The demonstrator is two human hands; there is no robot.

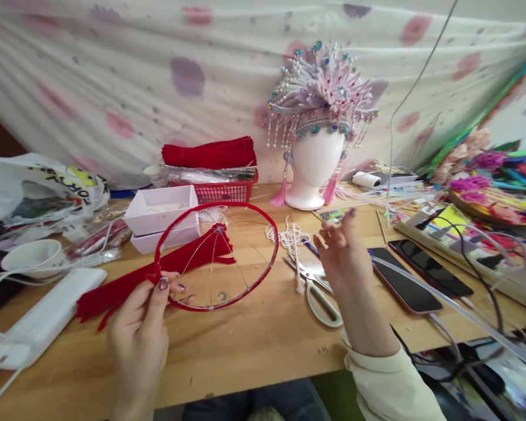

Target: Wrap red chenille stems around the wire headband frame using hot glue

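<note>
Item 1: hoop of red-wrapped wire with thin metallic spokes meeting at a pale hub [277, 240]; raised above the light wooden table [245, 356], tilted, its near-left rim in the left hand.
Item 2: left hand [142, 324], pinching the hoop's rim between thumb and fingers.
Item 3: right hand [344, 251], lifted, fingers loosely curled and apart from the hoop; no object shows in it, though a fine thread could not be told.
Item 4: bundle of long, fuzzy red stems [127, 286], lying on the table behind the hoop.
Item 5: scissors with whitish handles [310, 279], beside the right hand, near a heap of white bead strands [284, 234].
Item 6: white mannequin head [318, 166], upright, wearing a pink, pearl-trimmed headdress [328, 93].
Step in hand, as judged: handling the wrapped frame. Further work on it would call for a steady left pinch, the right hand brought to the rim, and light pressure on the spokes.
</note>
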